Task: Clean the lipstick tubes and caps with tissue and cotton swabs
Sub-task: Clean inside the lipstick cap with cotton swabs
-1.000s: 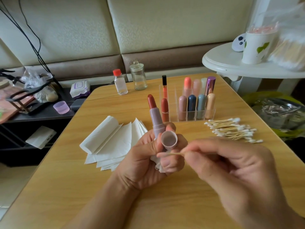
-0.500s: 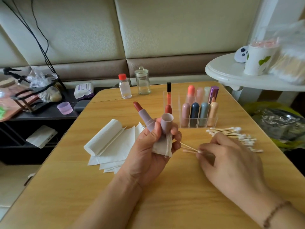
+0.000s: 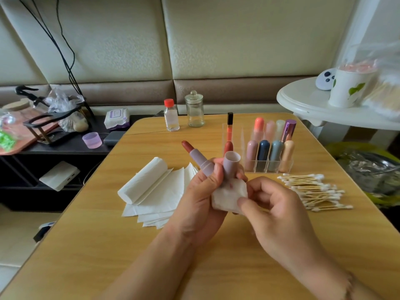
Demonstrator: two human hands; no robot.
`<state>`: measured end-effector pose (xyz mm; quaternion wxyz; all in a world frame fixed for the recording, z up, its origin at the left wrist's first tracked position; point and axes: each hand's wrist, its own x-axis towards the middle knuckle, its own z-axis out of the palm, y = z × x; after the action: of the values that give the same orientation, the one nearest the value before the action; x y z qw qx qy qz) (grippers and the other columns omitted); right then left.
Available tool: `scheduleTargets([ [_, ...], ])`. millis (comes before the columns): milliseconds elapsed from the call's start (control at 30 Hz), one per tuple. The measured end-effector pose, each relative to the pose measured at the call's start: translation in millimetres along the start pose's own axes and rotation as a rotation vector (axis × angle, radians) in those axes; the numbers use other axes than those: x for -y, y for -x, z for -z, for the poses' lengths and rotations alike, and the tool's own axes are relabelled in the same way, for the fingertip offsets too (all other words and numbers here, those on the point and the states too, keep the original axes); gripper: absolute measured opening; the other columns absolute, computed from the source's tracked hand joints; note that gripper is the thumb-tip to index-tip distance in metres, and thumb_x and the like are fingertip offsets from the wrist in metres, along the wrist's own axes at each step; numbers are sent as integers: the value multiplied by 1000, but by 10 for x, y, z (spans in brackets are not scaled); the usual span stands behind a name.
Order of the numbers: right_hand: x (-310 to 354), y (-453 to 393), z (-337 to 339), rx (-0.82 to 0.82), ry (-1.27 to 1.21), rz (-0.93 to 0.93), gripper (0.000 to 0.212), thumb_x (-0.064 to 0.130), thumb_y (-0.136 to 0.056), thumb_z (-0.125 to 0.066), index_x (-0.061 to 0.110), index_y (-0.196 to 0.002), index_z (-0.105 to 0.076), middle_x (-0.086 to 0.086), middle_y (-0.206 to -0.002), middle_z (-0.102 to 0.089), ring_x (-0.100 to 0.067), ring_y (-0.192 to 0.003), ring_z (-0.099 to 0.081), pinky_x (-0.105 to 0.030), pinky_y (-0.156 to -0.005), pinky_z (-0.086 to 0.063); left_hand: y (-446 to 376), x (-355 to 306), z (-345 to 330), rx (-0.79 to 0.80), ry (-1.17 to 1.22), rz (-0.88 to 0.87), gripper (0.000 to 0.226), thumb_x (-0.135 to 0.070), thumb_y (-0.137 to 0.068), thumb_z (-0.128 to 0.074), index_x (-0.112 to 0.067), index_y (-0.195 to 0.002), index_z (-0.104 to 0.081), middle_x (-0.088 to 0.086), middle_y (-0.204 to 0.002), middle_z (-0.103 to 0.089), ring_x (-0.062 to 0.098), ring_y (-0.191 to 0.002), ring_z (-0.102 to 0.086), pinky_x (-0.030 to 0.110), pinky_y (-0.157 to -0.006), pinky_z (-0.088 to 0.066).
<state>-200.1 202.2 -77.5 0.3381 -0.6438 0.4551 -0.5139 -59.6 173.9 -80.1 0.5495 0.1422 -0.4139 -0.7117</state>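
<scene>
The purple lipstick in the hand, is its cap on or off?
Off. The left hand holds the purple lipstick tube with its red tip bare, and the matching purple cap sits beside it, open end up.

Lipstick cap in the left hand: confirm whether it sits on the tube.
No: the cap stands open-mouthed beside the bare lipstick tube.

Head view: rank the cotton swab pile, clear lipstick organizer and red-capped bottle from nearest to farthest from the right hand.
1. Cotton swab pile: on the table just right of the right hand.
2. Clear lipstick organizer: behind the hand, mid-table.
3. Red-capped bottle: far edge of the table, to the left.
</scene>
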Motion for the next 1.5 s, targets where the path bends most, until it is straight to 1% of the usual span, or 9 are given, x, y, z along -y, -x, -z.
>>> scheduleTargets([
  [133,-22,14,67,-49,18,-23,3,20,-75,-60,23,-74,-59,-5,-58,-62,-25,-51,-55,-52,-51,-51,-6,-27,-14,-74,-29,-31,20,-34,-90,-51,-21,-87,-66,0,-87,-59,15,-84,-58,37,-75,-46],
  [267,-79,8,77,-145,353,218,26,1,-78,-74,23,-79,-59,8,-60,-58,-9,-52,-52,-16,-49,-41,-28,4,-17,-144,34,-38,16,-28,-88,-56,-15,-93,-63,5,-88,-57,16,-85,-51,32,-82,-42],
  [400,-90,69,-14,-81,444,408,11,15,-80,-66,15,-91,-67,11,-85,-56,-3,-66,-51,-8,-59,-37,-19,11,-47,-80,168,20,16,-27,-91,-53,-15,-90,-64,6,-90,-55,16,-85,-52,33,-77,-51],
  [500,-67,91,-33,-15,345,372,19,36,-85,-66,17,-89,-68,9,-94,-52,-4,-76,-57,-6,-60,-41,-1,4,-44,-85,155,33,16,-29,-90,-55,-16,-91,-65,5,-92,-57,15,-88,-53,32,-79,-47],
  [700,-81,34,-7,-110,64,159,21,18,-84,-81,25,-86,-61,5,-77,-67,-16,-71,-69,-32,-59,-56,-23,15,-37,-108,143,-23,16,-27,-91,-54,-17,-88,-66,6,-90,-56,18,-90,-51,39,-91,-42],
  [867,-73,8,45,-45,-102,-80,19,20,-77,-82,28,-92,-73,8,-82,-76,-9,-78,-72,-18,-67,-55,-26,13,-34,-90,101,-42,17,-27,-90,-54,-14,-90,-64,8,-88,-56,19,-86,-54,34,-88,-45],
  [1067,43,-67,270,-163,-248,-18,18,4,-86,-70,20,-91,-77,-5,-81,-75,-13,-64,-68,-17,-57,-54,-36,39,-14,-148,-114,-48,13,-17,-92,-50,-12,-89,-61,10,-84,-58,20,-80,-55,31,-79,-47],
  [1200,196,-87,440,-132,-2,216,18,13,-85,-68,20,-100,-75,1,-67,-71,-14,-52,-62,-16,-51,-50,-22,112,-21,-104,-292,-44,10,-15,-93,-49,-6,-95,-54,11,-80,-56,21,-71,-54,29,-70,-48],
  [1500,147,-89,590,-47,191,228,26,7,-80,-78,32,-86,-77,11,-94,-67,-16,-65,-67,-25,-53,-54,-19,185,2,-14,-401,-59,12,-24,-91,-57,-12,-94,-61,15,-79,-53,23,-71,-52,32,-70,-46],
])
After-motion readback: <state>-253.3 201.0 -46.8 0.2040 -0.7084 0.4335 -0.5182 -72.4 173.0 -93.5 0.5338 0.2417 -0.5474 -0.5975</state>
